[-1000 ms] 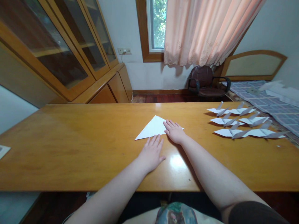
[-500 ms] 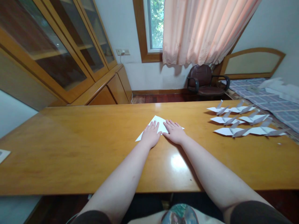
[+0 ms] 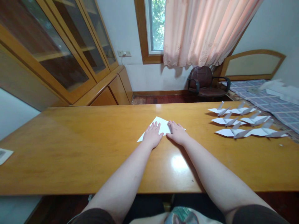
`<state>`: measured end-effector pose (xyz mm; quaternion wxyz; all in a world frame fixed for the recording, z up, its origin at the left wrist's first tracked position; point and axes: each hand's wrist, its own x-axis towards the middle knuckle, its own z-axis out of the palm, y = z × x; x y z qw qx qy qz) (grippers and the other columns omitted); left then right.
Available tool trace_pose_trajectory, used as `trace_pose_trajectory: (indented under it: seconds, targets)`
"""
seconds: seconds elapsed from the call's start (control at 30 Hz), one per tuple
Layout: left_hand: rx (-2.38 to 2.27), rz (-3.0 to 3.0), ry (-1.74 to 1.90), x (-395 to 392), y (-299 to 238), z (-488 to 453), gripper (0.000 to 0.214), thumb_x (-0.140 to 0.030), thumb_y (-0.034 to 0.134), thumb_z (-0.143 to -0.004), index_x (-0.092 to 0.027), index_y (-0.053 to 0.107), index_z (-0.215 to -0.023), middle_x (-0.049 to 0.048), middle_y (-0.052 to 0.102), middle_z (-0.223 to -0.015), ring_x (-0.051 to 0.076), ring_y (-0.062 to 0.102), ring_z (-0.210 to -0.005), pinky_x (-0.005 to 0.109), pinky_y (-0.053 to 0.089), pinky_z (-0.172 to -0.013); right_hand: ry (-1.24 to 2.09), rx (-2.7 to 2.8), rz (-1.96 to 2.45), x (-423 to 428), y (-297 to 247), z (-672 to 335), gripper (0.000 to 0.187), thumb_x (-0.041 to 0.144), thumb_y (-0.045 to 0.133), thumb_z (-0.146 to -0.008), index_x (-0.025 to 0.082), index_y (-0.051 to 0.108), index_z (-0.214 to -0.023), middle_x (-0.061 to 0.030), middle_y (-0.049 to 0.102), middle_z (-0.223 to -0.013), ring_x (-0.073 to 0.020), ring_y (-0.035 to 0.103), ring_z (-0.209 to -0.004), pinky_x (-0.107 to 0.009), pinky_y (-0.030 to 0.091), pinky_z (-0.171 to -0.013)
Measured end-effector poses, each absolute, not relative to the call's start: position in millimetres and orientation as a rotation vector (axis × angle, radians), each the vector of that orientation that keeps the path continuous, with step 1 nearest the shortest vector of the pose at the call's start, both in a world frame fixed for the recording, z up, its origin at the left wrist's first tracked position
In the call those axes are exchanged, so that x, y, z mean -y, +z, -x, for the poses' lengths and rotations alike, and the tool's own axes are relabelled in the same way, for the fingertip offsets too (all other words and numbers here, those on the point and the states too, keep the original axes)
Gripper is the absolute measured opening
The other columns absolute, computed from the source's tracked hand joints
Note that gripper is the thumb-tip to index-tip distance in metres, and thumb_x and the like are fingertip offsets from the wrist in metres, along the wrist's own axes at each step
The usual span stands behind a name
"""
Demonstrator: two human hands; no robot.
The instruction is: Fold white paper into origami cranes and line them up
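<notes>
A white sheet of paper folded into a triangle (image 3: 163, 127) lies flat on the wooden table (image 3: 70, 149), its peak pointing away from me. My left hand (image 3: 153, 135) rests flat on its left part, fingers stretched out. On the right part lies my right hand (image 3: 177, 133), also flat with fingers extended. Between the two hands the paper's middle shows bare; both hands cover parts of its near edge. To the right, several folded white paper cranes (image 3: 233, 133) stand in rows.
A printed sheet (image 3: 5, 155) lies at the table's left edge. Beyond the table stand a glass-fronted cabinet (image 3: 93, 84) and a brown armchair (image 3: 203, 82). A bed with a checked cover (image 3: 263, 96) is at the right. A tiny white scrap (image 3: 281, 145) lies near the cranes.
My right hand has slid slightly to the right along the paper, widening the gap between my hands. My left hand stays on the paper. The whole view has shifted a little.
</notes>
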<state>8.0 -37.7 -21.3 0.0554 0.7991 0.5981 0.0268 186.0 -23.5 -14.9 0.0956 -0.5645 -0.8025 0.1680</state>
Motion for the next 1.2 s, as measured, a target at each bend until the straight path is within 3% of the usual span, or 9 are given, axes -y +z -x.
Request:
trace_pose_trajectory:
  seconds: [0.17, 0.37, 0.9, 1.1, 1.2]
  targets:
    - [-1.809, -2.423, 0.101, 36.9, -22.8, -8.6, 0.065, -0.047, 0.035, -0.094, -0.015, 0.026, -0.149, 0.0108, 0.022, -0.157, 0.027, 0.019, -0.145, 0.043, 0.017, -0.118, 0.553, 2.324, 1.831, 23.6, -13.6, -197.6, 0.062, 0.035, 0.05, -0.083, 0.013, 0.037, -0.14, -0.0181, 0.02, -0.157, -0.0296, 0.016, -0.145, -0.055, 0.01, -0.115]
    - [-1.812, -2.411, 0.094, 35.6, -23.9, -9.3, 0.066, -0.048, 0.033, -0.094, -0.014, 0.026, -0.15, 0.0105, 0.022, -0.157, 0.027, 0.019, -0.145, 0.043, 0.018, -0.118, 0.611, 2.23, 2.013, 18.7, -9.0, -214.6, 0.056, 0.028, 0.047, -0.083, 0.017, 0.04, -0.137, -0.0174, 0.018, -0.157, -0.0317, 0.012, -0.146, -0.062, 0.008, -0.113]
    - [-1.813, -2.409, 0.071, 36.0, -23.3, -8.6, 0.066, -0.048, 0.032, -0.094, -0.015, 0.025, -0.15, 0.0093, 0.021, -0.158, 0.025, 0.018, -0.145, 0.041, 0.017, -0.118, 0.557, 2.001, 2.301, 5.4, -0.2, -249.7, 0.055, 0.017, 0.043, -0.078, 0.021, 0.046, -0.133, -0.0118, 0.039, -0.148, -0.0338, 0.022, -0.142, -0.066, 0.015, -0.11]
    - [-1.811, -2.412, 0.098, 35.9, -23.9, -8.7, 0.066, -0.047, 0.034, -0.093, -0.014, 0.026, -0.15, 0.0103, 0.022, -0.157, 0.026, 0.019, -0.145, 0.042, 0.018, -0.118, 0.274, 1.719, 2.467, 2.0, 2.1, -261.7, 0.048, 0.015, 0.04, -0.083, 0.014, 0.049, -0.131, -0.0206, 0.044, -0.142, -0.0381, 0.027, -0.139, -0.068, 0.018, -0.107]
    - [-1.802, -2.412, 0.14, 35.8, -25.1, -8.8, 0.065, -0.046, 0.036, -0.093, -0.013, 0.028, -0.149, 0.0114, 0.024, -0.157, 0.027, 0.02, -0.145, 0.043, 0.018, -0.118, 0.128, 1.857, 2.171, 2.3, 2.0, -246.6, 0.051, 0.021, 0.038, -0.089, 0.012, 0.041, -0.139, -0.0194, 0.038, -0.148, -0.0345, 0.025, -0.141, -0.062, 0.02, -0.11]
